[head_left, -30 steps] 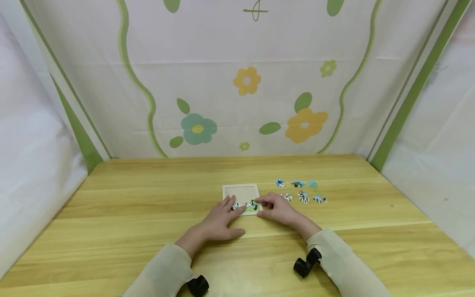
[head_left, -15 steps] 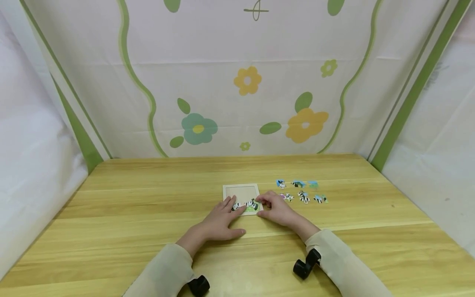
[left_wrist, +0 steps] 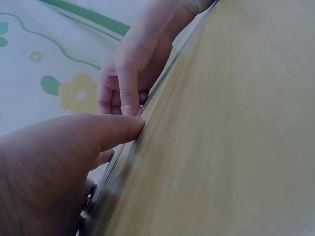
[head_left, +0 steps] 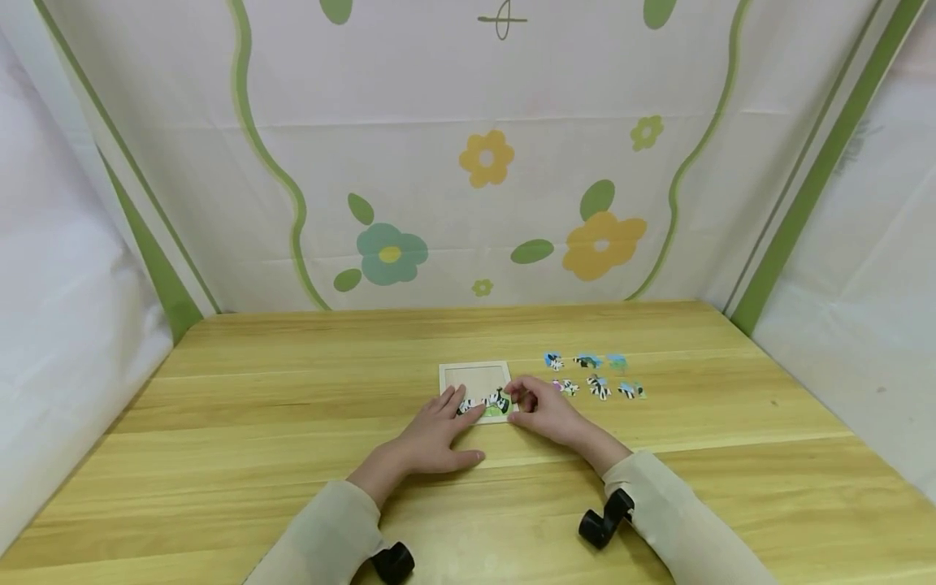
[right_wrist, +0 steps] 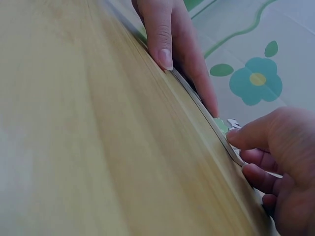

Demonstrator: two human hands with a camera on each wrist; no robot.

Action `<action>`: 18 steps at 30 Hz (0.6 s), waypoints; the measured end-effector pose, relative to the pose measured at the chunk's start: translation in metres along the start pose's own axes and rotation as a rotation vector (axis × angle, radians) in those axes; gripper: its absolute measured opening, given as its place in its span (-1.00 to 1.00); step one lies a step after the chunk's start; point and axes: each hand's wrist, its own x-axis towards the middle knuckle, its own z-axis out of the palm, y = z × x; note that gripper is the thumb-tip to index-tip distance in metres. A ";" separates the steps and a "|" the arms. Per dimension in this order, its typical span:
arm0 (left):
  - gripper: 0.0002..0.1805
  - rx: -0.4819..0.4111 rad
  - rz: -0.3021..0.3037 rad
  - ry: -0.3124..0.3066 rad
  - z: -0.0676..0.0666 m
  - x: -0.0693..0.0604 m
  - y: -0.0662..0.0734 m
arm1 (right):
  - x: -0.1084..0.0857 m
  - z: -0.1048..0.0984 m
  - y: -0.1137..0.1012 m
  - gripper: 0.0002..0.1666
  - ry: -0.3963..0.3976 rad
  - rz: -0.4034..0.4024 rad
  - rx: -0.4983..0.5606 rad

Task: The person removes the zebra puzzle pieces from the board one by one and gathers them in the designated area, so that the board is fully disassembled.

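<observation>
A small square wooden puzzle tray (head_left: 474,366) lies mid-table. Along its near side sit zebra puzzle pieces on a green ground, partly covered by fingers. My left hand (head_left: 431,439) rests with spread fingers over the tray's near left part, its thumb on the table in front. At the tray's near right corner my right hand (head_left: 548,413) has curled fingers, with thumb and forefinger at the edges of a zebra puzzle piece (head_left: 499,403). From the right wrist view, the right thumb (right_wrist: 241,137) sits by that piece and the other fingers bend against the tray's side.
Several loose puzzle pieces lie right of the tray in two rows, among them a blue one (head_left: 617,361) at the back and a striped one (head_left: 598,387) in front. A white cloth wall (head_left: 439,97) with printed flowers rises behind the wooden table (head_left: 292,349).
My right forefinger has shifted up slightly at the tray's right edge, and the right fingers look a little more bent. My left hand stays in place.
</observation>
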 end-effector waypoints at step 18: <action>-0.30 0.005 -0.004 0.005 0.002 0.001 -0.002 | 0.001 0.001 0.001 -0.63 0.023 0.048 -0.009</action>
